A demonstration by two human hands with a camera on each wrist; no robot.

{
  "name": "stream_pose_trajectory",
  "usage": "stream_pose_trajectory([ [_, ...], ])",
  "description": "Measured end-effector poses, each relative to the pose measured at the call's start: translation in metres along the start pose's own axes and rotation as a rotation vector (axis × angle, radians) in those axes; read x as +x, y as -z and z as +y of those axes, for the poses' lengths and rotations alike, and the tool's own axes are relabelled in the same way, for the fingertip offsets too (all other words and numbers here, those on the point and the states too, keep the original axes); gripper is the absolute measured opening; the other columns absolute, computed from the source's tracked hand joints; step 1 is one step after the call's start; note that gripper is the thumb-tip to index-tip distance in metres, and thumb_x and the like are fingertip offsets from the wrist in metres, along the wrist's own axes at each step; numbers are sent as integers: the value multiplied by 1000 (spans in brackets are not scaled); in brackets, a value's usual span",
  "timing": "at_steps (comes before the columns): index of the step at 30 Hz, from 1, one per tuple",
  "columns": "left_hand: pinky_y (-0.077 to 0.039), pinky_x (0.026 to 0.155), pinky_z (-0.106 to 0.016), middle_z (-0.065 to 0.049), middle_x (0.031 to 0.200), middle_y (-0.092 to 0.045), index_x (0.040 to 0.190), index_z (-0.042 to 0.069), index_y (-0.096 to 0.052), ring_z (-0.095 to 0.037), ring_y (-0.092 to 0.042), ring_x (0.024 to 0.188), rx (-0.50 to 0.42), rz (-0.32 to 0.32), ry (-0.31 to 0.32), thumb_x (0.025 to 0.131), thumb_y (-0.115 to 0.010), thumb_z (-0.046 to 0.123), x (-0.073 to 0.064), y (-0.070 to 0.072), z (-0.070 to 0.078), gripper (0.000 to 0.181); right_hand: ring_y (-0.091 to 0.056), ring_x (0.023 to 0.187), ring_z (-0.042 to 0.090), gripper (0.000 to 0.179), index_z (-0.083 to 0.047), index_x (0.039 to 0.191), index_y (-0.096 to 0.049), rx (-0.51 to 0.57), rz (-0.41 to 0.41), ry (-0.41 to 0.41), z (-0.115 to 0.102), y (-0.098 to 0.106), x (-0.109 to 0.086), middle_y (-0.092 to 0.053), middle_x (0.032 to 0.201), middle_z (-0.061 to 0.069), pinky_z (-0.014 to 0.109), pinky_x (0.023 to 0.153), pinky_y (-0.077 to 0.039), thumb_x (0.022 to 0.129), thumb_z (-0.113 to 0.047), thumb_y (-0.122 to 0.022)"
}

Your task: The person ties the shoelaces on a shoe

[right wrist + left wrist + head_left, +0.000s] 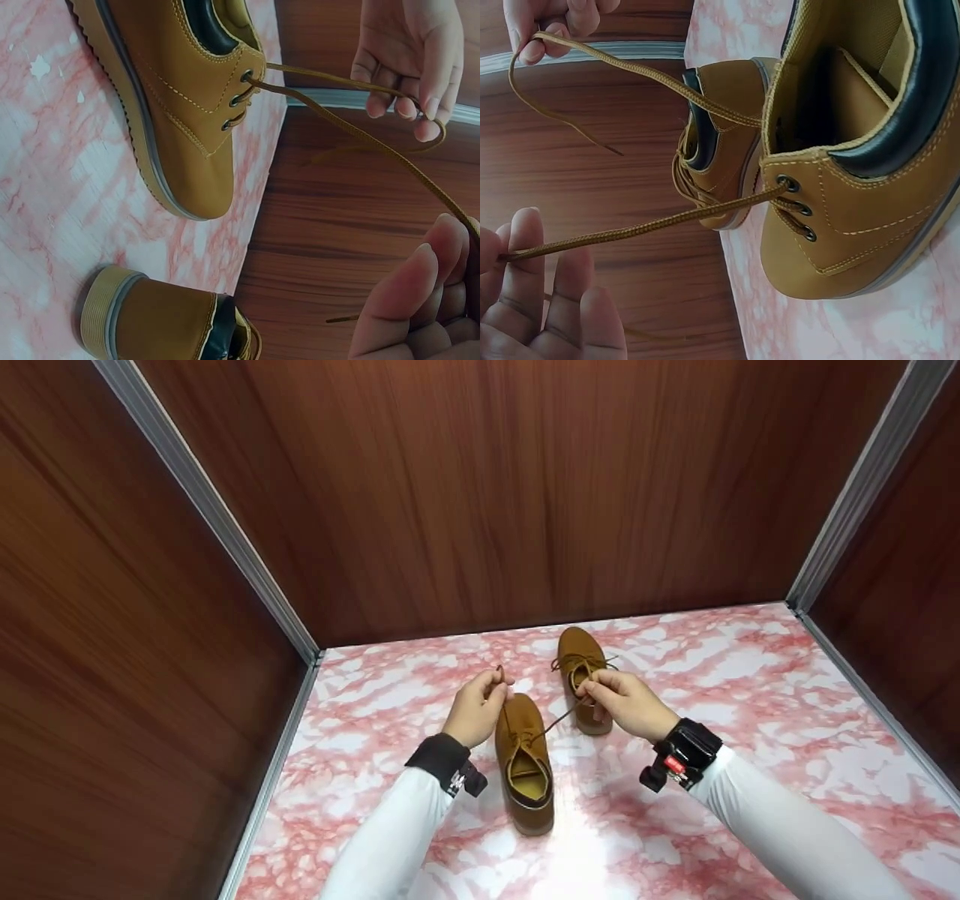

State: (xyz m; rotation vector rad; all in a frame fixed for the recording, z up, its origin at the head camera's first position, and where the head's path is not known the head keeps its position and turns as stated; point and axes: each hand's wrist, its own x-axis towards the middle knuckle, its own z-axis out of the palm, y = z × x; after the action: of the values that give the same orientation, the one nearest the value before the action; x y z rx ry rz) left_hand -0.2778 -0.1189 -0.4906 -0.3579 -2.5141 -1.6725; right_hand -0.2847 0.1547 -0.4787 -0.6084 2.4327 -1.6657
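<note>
That thin brown braided lace seemed light, floppy and grippy, probably best pinched near its ends. Left hand and right hand each had fingers clamped on one side, above a tan leather-look shoe with black padded collar and dark eyelets, on the pink-and-white marbled desk.

Counter: red-and-white marbled surface; bright glare patch at near middle. Reddish-brown wood-grain panels on three sides: left panel, far panel, right panel. Grey metal: left corner strip and right corner strip, where panels meet; left edge strip and right edge strip, bordering counter.
</note>
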Motion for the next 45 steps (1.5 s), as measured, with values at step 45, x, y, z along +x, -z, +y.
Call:
stream_pose_trajectory([
  [45, -49, 69, -21, -7, 87, -79, 94, 6, -77, -15, -71, 78, 408, -307, 140, 98, -69, 16, 2, 1, -18, 14, -56, 64, 6, 30, 8, 107, -66, -40, -12, -2, -11, 5, 14, -58, 77, -4, 23, 60, -51, 109, -19, -54],
])
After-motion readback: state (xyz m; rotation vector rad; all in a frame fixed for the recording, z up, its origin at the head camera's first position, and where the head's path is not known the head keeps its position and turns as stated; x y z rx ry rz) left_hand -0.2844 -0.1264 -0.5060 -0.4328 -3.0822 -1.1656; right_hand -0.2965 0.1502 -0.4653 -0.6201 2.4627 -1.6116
